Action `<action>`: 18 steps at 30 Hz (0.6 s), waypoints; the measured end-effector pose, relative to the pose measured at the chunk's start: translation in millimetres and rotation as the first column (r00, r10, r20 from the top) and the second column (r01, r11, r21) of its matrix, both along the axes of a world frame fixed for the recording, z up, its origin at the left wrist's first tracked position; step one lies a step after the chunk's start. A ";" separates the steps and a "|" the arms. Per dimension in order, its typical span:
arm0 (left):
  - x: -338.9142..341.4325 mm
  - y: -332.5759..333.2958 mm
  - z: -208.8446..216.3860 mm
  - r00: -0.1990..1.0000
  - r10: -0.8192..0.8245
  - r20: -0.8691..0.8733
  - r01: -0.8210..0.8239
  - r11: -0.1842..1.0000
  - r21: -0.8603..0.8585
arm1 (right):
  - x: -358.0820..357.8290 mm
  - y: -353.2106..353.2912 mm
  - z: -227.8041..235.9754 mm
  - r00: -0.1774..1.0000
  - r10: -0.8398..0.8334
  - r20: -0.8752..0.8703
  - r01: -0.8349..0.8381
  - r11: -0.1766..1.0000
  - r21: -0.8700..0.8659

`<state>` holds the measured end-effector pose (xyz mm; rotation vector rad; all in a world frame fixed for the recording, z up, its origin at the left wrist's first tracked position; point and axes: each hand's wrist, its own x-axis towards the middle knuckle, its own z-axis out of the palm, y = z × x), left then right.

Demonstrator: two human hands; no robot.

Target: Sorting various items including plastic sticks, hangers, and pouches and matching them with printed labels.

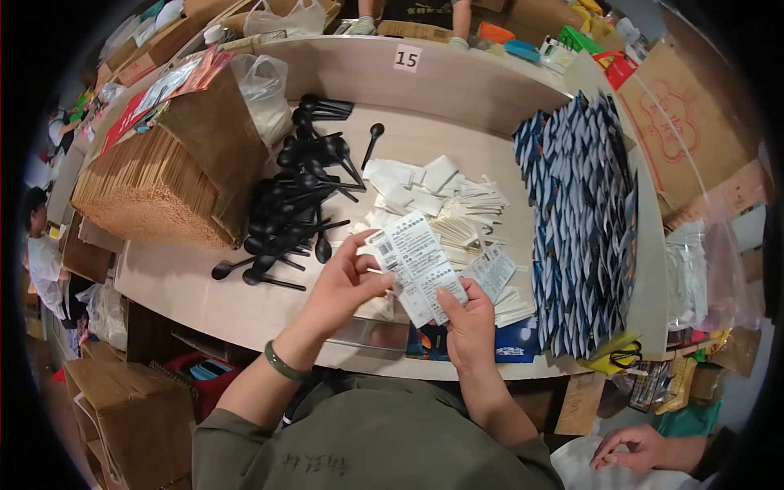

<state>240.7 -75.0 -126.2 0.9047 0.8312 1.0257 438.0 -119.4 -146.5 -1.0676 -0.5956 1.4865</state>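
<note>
Desk [188,286]: we see black spoons [294,204], white packets [441,204], blue sachets [584,229].
Grip: our left hand [343,290] and right hand [465,318] pinch printed slips [416,261].

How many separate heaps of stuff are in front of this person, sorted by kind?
Black spoons: 1 heap
White paper packets: 1 heap
Blue sachets: 1 spread
Tan sticks: 1 stack
White printed slips, held between left hand and right hand: 1 fan
Total: 5
</note>
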 end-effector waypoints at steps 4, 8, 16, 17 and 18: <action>20.1 1.9 8.9 1.000 -0.007 -0.002 0.007 0.999 0.046 | 3.2 -8.7 7.2 1.000 0.012 0.002 -0.012 0.999 0.031; 22.5 5.9 19.9 0.997 -0.015 -0.073 0.024 0.992 0.124 | 17.3 -13.8 8.3 0.996 0.088 -0.019 -0.086 0.993 0.078; 16.1 4.5 22.4 0.995 -0.035 -0.093 0.044 0.994 0.099 | 24.3 -16.7 11.2 0.995 0.081 0.052 -0.086 0.989 0.119; 12.8 5.3 20.1 0.995 -0.039 -0.094 0.048 0.994 0.098 | 25.3 -17.4 10.6 0.992 0.095 0.081 -0.104 0.988 0.113; 7.8 6.6 16.8 0.992 0.016 -0.126 0.000 0.992 0.125 | 26.8 -17.3 9.8 0.993 0.091 0.079 -0.100 0.989 0.108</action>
